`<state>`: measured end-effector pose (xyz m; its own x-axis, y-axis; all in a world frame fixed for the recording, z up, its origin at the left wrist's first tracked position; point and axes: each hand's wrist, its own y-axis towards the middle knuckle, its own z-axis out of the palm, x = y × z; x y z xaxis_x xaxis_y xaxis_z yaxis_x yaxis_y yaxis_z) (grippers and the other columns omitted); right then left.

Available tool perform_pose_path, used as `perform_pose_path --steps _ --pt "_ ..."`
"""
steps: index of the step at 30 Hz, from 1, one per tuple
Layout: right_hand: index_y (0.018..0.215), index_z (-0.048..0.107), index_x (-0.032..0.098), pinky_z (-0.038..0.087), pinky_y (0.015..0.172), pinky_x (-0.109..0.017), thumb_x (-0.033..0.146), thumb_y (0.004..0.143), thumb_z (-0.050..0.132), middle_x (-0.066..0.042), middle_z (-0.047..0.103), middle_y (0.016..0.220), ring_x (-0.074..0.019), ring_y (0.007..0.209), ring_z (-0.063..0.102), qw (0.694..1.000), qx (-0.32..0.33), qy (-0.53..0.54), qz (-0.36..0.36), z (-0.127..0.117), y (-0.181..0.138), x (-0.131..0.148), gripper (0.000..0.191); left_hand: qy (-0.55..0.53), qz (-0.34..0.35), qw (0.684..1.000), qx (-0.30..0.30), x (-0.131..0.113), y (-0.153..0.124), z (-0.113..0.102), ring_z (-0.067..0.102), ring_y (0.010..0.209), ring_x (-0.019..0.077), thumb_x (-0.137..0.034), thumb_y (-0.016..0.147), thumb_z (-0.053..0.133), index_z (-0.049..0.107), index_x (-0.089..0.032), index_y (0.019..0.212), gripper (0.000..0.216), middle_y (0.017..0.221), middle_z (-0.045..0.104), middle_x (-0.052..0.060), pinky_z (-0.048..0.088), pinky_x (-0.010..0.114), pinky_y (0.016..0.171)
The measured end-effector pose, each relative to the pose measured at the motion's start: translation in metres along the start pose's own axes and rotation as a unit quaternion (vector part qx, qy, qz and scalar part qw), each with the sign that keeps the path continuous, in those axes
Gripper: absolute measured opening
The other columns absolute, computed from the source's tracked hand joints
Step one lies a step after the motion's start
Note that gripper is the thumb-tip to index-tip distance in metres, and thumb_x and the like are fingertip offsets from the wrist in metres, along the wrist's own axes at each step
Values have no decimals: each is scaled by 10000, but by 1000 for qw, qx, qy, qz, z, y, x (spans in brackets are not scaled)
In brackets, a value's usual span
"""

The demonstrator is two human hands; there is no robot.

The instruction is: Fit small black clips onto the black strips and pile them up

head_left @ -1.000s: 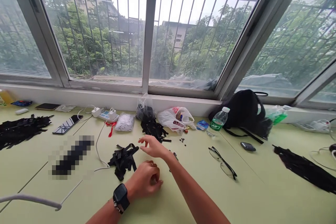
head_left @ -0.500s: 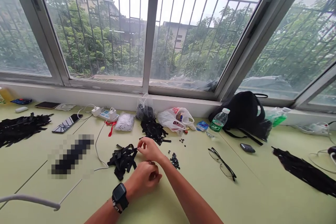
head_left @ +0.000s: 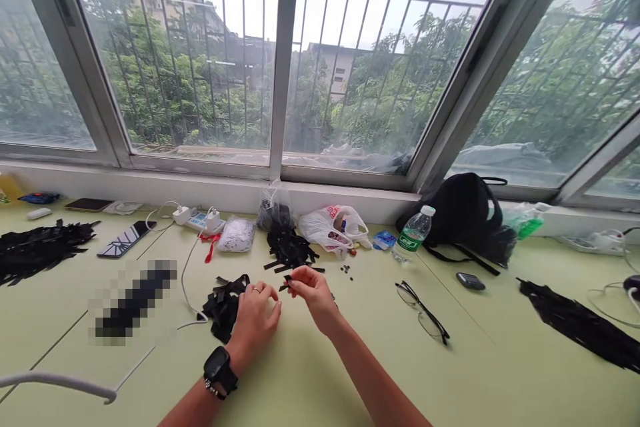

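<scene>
My right hand [head_left: 310,293] pinches a short black strip [head_left: 286,283] between thumb and fingertips. My left hand [head_left: 255,320], with a black smartwatch [head_left: 219,370] on the wrist, sits beside a loose heap of black strips [head_left: 224,307], its fingers loosely curved and nothing visible in them. A second tangle of black strips [head_left: 290,248] lies just beyond my hands. Several small dark beads [head_left: 345,271] are scattered past my right hand, and my right wrist hides the bead pile seen earlier.
The pale green windowsill desk [head_left: 320,373] holds a pixelated dark object [head_left: 135,300], black fringe bunches [head_left: 40,250], glasses [head_left: 423,312], a water bottle [head_left: 414,233], a black bag [head_left: 463,220], a white plastic bag [head_left: 330,227] and a white cable [head_left: 187,287]. Barred windows stand behind.
My right hand has shifted right, now pinching a black strip. My left hand has moved up and left towards the heap. The bead pile is now hidden.
</scene>
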<state>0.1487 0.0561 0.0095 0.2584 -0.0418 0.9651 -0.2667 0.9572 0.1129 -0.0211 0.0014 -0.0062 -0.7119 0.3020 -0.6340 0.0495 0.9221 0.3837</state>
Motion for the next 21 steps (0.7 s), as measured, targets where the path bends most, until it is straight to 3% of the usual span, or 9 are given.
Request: perform_pose_path --steps 2,5,8,13,17,21 --pt "937 680 214 506 702 -306 341 748 806 -31 684 824 -175 721 625 999 4 47 17 -3 -15 4 260 -89 -12 996 -7 -3 2 0 608 1002 263 -328 1001 492 690 -219 985 226 1018 688 72 449 393 880" --pt "939 666 216 525 729 -330 478 851 698 -41 641 827 -181 728 611 997 15 67 37 -3 -31 10 279 -245 -41 968 28 -7 5 2 668 963 238 -428 1060 386 687 -225 1144 373 1043 734 73 511 356 824" --pt "898 648 214 533 731 -344 579 889 642 -47 623 815 -188 727 605 998 24 39 39 2 -38 10 365 -347 -44 934 67 -9 6 4 704 860 216 -507 1028 470 693 -208 1180 403 975 763 66 551 328 764" --pt "942 652 231 545 761 -339 473 792 808 -32 645 877 -188 771 631 999 4 -31 -7 2 -35 0 324 -405 -70 910 56 -6 8 3 734 820 226 -523 856 741 737 -177 1041 392 880 776 74 596 343 781" --pt "932 649 222 560 776 -353 492 779 808 -40 662 911 -187 766 651 997 -37 -67 -27 -9 -27 -10 348 -407 -110 907 26 -1 10 4 721 777 215 -528 792 792 742 -175 987 406 813 758 56 592 327 733" --pt "940 644 217 564 771 -353 496 797 786 -52 674 913 -198 780 657 990 -83 -99 -49 -19 -22 -16 344 -411 -123 902 41 4 10 6 714 797 214 -498 780 802 747 -177 998 392 832 758 58 587 338 760"
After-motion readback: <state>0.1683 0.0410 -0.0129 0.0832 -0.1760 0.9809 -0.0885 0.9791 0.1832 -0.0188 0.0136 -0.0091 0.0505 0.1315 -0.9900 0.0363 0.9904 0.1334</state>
